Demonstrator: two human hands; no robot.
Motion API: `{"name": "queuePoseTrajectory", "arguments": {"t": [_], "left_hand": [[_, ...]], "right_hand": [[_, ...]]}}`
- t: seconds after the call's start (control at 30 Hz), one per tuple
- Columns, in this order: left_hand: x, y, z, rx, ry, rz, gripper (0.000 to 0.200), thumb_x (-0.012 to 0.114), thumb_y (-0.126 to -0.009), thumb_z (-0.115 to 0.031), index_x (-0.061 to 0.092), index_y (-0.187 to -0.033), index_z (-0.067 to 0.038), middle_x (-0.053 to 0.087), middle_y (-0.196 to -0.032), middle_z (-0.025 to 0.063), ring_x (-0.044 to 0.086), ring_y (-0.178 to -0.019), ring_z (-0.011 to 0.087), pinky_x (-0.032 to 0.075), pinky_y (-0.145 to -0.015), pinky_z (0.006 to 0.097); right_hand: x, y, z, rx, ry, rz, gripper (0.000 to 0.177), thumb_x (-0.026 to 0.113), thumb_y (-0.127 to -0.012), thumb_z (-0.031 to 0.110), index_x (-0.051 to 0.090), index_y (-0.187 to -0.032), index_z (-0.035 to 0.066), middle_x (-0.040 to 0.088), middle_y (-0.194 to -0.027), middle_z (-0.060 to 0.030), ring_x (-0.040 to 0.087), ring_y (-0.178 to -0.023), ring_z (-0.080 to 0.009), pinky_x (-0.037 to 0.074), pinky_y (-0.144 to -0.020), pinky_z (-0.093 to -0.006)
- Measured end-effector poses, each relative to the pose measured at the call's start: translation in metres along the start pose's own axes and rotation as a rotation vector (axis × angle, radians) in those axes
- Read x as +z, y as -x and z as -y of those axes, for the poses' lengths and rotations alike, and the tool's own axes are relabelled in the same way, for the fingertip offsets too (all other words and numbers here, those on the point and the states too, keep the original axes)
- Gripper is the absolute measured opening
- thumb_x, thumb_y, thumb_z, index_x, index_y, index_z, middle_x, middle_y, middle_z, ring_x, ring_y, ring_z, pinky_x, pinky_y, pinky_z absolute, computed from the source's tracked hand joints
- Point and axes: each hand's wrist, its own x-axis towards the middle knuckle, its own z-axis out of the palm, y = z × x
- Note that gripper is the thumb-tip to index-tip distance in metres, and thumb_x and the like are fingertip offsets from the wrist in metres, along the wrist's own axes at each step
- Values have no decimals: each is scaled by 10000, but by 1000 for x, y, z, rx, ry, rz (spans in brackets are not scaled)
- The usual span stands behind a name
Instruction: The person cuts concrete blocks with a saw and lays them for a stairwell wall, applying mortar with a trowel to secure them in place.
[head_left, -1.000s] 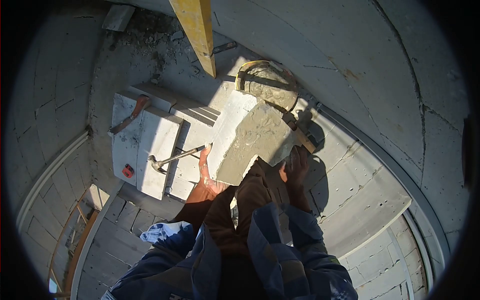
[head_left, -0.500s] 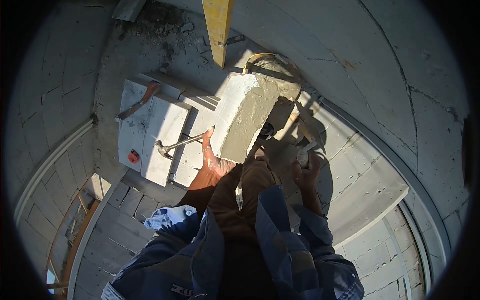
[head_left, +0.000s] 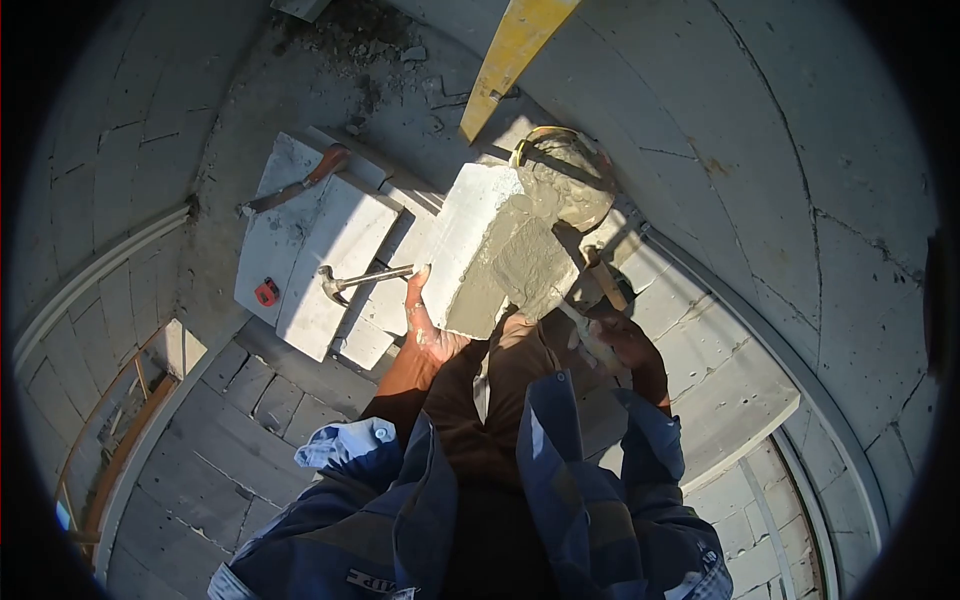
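Observation:
My left hand (head_left: 432, 338) is wrapped round the lower end of a pale masonry block (head_left: 468, 215), propping it tilted above my legs. Wet grey mortar (head_left: 478, 285) coats the block's right-hand face. In my right hand (head_left: 630, 345) is the pale handle of a trowel (head_left: 535, 270), its mortar-covered blade lying against the coated face. Just beyond the block stands a bucket (head_left: 565, 180) of mortar with a dark bar across its top. A claw hammer (head_left: 345, 283) lies left of the block, its handle end near my left thumb.
Pale blocks (head_left: 335, 265) on the left carry a wooden-handled tool (head_left: 297, 183) and a red tape measure (head_left: 266, 291). A yellow spirit level (head_left: 510, 65) stands beyond the bucket. A block wall (head_left: 680, 160) curves along the right. Rubble (head_left: 350, 60) litters the far floor.
The trowel has come up and left from beside my right knee onto the block's mortared face. My left hand keeps its hold; the whole view has shifted slightly.

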Motion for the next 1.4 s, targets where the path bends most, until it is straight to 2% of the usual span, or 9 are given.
{"name": "queuePoseTrajectory", "arguments": {"t": [0.3, 0.37, 0.47, 0.6, 0.73, 0.83, 1.0, 1.17, 1.4], "left_hand": [[-20, 29, -26, 168, 64, -74, 689, 592, -862, -454, 443, -1393, -42, 555, -1322, 189, 602, -1133, 343, 509, -957, 467], [-17, 35, -30, 223, 21, -100, 707, 602, -852, -450, 425, -1402, -44, 540, -1336, 191, 592, -1147, 345, 505, -961, 471], [-28, 49, -39, 310, -29, -179, 764, 621, -828, -439, 362, -1432, -50, 501, -1367, 196, 564, -1183, 349, 493, -975, 482], [-25, 79, -43, 476, -118, -366, 808, 659, -796, -438, 336, -1426, -50, 509, -1332, 215, 583, -1153, 376, 523, -917, 526], [-39, 130, -45, 629, -81, -286, 816, 679, -793, -412, 345, -1405, 11, 516, -1320, 225, 599, -1128, 353, 552, -877, 456], [-72, 178, -43, 670, -166, -361, 694, 726, -778, -393, 474, -1229, 71, 596, -1141, 171, 634, -959, 274, 534, -807, 380], [-94, 260, -40, 1111, -597, -884, 773, 823, -682, -330, 406, -1161, 111, 619, -1011, 224, 643, -913, 271, 515, -798, 338], [-112, 364, -17, 975, -927, -1342, 871, 803, -622, -517, 410, -1147, 56, 640, -993, 282, 657, -939, 391, 527, -807, 426], [-130, 459, 45, 843, -725, -1430, 943, 775, -588, -479, 441, -1271, 79, 668, -948, 279, 679, -860, 393, 536, -797, 441]], "right_hand": [[-88, -79, -57, 119, 865, -542, 362, 564, -945, 348, 666, -926, 1, 652, -716, -138, 650, -592, -261, 508, -535, -389], [-125, -156, -90, -351, 1503, -748, 231, 517, -949, 276, 681, -979, 117, 646, -701, -148, 650, -641, -278, 522, -609, -402], [-120, -187, -74, -160, 1874, -292, 197, 520, -946, 230, 669, -1045, 147, 664, -741, -163, 659, -704, -324, 528, -644, -443], [-71, -190, -39, 184, 1001, -627, 540, 680, -815, 426, 612, -1165, 20, 616, -1079, -279, 589, -1049, -432, 478, -884, -480], [-47, -175, -20, -372, 1571, -428, 481, 673, -836, 370, 614, -1142, 4, 612, -1067, -283, 602, -1003, -409, 476, -840, -474], [53, -136, 57, -348, 1381, -511, 349, 666, -852, 312, 629, -1019, 9, 645, -905, -245, 627, -842, -436, 491, -731, -484], [211, -105, 130, -815, 1408, -209, 353, 648, -893, 271, 628, -1125, 4, 643, -1041, -225, 629, -972, -378, 489, -852, -413], [413, -52, 133, -1104, 1512, 191, 358, 667, -883, 184, 606, -1180, -7, 629, -1105, -202, 625, -1017, -341, 479, -899, -378], [591, 43, 16, -1175, 1858, 1190, 464, 699, -829, 179, 559, -1247, 32, 585, -1138, -180, 565, -1075, -370, 468, -900, -417]]}}
